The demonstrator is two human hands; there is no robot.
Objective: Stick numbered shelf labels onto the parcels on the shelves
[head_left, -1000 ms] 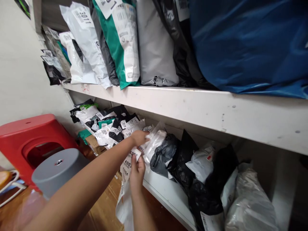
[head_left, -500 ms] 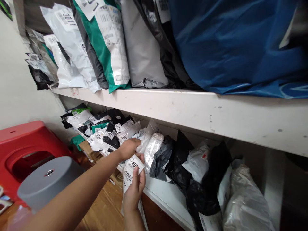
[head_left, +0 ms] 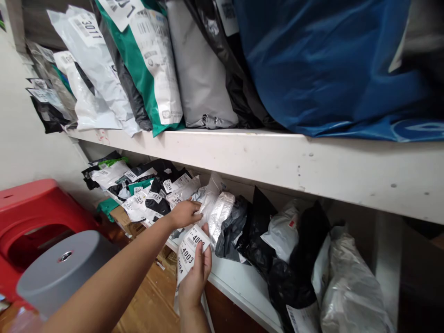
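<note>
My left hand (head_left: 185, 213) reaches over the lower shelf (head_left: 231, 273), fingers a little bent and apart, beside a clear-wrapped white parcel (head_left: 210, 196). Nothing shows between its fingers; whether the tips touch the parcel I cannot tell. Just below, my right hand (head_left: 196, 273) is closed on a strip of number labels (head_left: 187, 252), thumb in front. One label reads 4003; the one above is partly covered. The strip's tail hangs down past the wrist. Right of the clear-wrapped parcel lie a shiny white parcel (head_left: 221, 215) and a dark grey bag (head_left: 234, 233).
Labelled mailing bags (head_left: 138, 199) are heaped at the lower shelf's left end. Black bags (head_left: 287, 277) and a grey-white bag (head_left: 350, 282) stand at right. Larger bags line the upper shelf (head_left: 225, 152). A red stool (head_left: 31, 199) and a grey stool (head_left: 65, 273) are at left.
My left hand has drawn back slightly from the parcels, and its fingers show more. My right hand still holds the label strip. The view has shifted slightly.
</note>
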